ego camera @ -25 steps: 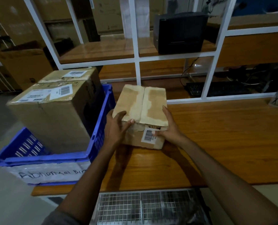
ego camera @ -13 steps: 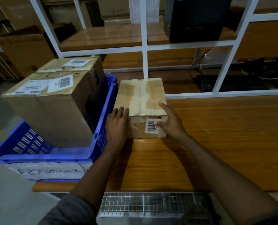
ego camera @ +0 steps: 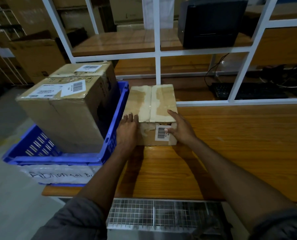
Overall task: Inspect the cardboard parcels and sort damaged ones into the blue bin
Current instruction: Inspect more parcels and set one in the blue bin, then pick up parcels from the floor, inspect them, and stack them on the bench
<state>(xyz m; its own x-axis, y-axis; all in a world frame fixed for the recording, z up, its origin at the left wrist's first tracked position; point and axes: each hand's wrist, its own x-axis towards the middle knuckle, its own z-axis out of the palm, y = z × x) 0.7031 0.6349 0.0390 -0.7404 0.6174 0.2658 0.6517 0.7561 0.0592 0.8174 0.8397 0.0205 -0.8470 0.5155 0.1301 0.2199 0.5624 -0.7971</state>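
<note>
A small cardboard parcel (ego camera: 151, 101) with worn tape patches on top and a barcode label on its near face lies flat on the wooden table (ego camera: 239, 144), right beside the blue bin (ego camera: 116, 122). My left hand (ego camera: 127, 132) rests on the parcel's near left corner, fingers straight over the top edge. My right hand (ego camera: 182, 130) touches the near right corner, index finger along the top and thumb on the barcode label. Two bigger labelled cardboard boxes, the near box (ego camera: 64, 115) and the far box (ego camera: 85, 70), stand in the bin.
A handwritten paper label (ego camera: 61, 174) covers the bin's front. A white shelf frame (ego camera: 157, 66) rises just behind the parcel. A black device (ego camera: 210, 23) sits on the upper shelf, a keyboard (ego camera: 248, 91) and cables lie lower right. Wire mesh (ego camera: 153, 213) lies below the table edge.
The parcel, tilted up off the table a second ago, now lies flat on it. My left hand has shifted from the top to the near left corner.
</note>
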